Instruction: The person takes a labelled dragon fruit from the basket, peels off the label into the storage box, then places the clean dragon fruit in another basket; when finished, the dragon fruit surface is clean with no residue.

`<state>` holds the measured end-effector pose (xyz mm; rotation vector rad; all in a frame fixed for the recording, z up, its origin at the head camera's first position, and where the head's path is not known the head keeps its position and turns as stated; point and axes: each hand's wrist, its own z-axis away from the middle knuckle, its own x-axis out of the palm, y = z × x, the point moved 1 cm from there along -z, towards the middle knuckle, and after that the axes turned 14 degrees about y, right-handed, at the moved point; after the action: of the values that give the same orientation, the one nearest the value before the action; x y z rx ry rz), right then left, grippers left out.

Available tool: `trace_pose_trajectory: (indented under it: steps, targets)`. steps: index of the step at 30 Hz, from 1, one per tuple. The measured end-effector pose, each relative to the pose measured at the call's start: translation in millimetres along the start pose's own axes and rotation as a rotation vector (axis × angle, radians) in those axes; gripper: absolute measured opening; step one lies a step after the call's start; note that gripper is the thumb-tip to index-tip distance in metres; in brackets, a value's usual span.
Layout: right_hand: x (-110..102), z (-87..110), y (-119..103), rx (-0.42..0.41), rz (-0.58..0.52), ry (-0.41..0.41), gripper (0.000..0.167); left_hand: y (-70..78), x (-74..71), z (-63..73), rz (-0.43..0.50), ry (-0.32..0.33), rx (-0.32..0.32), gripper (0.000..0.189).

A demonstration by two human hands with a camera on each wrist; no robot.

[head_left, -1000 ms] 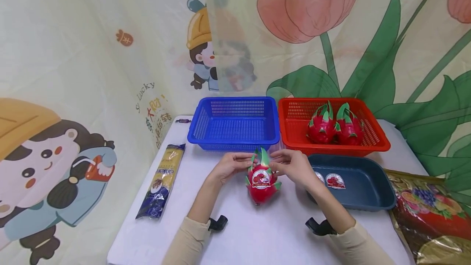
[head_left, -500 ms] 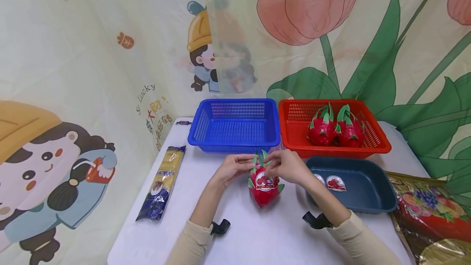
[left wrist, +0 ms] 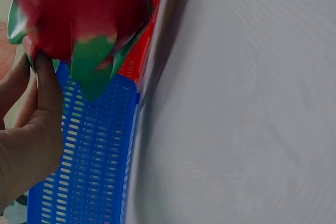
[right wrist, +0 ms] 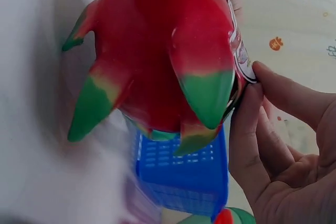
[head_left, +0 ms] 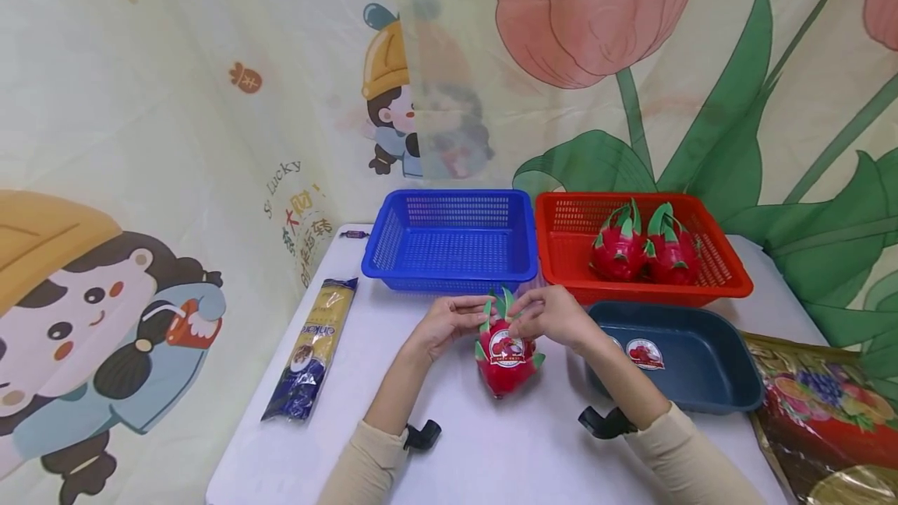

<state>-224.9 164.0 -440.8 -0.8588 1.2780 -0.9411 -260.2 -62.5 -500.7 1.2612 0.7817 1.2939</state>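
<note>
A red dragon fruit [head_left: 503,379] with green-tipped scales rests on the white table, between both hands. On its near upper side is a round white-and-red sticker [head_left: 507,347]. My left hand [head_left: 449,323] pinches a scale at the fruit's upper left, as the left wrist view shows by the thumb and finger [left wrist: 48,85] there. The right hand [head_left: 554,316] reaches from the other side. In the right wrist view, its thumb and index fingertip [right wrist: 249,100] pinch the sticker's edge [right wrist: 244,64]. Part of the sticker is hidden behind those fingers.
Behind stand a blue basket [head_left: 449,284] and a red basket [head_left: 561,287] holding two dragon fruits [head_left: 619,252]. A dark tray [head_left: 708,365] with stickers [head_left: 644,354] is at right, beside a fruit-printed bag [head_left: 821,427]. A pasta packet [head_left: 312,349] lies left.
My right hand has come in from the fruit's upper right scale to the sticker's edge. The left hand stays at the upper left, and the fruit has shifted slightly right in view.
</note>
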Motion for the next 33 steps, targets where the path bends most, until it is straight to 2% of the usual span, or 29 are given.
trace_pose_trajectory:
  steps: [6,10,15,26,33]
  targets:
    - [-0.2,-3.6,7.1,0.102,-0.123,-0.040,0.038,-4.7,-1.7,-2.8,0.039,0.001,-0.006,0.042]
    - [-0.5,-3.7,11.1,0.130,-0.153,-0.034,0.041,-6.4,-2.7,-2.9,0.055,0.018,-0.017,0.040]
    - [-0.1,-2.1,13.8,0.121,-0.194,-0.032,0.044,-7.4,-3.2,-3.0,0.083,0.021,-0.023,0.041]
    - [-0.3,1.7,10.1,0.032,-0.080,-0.068,0.025,-7.9,-2.8,-2.8,0.087,0.031,-0.024,0.038]
    - [0.4,2.9,-0.3,-0.030,0.053,-0.063,0.024,-6.9,-2.6,-3.4,0.073,0.038,-0.020,0.041]
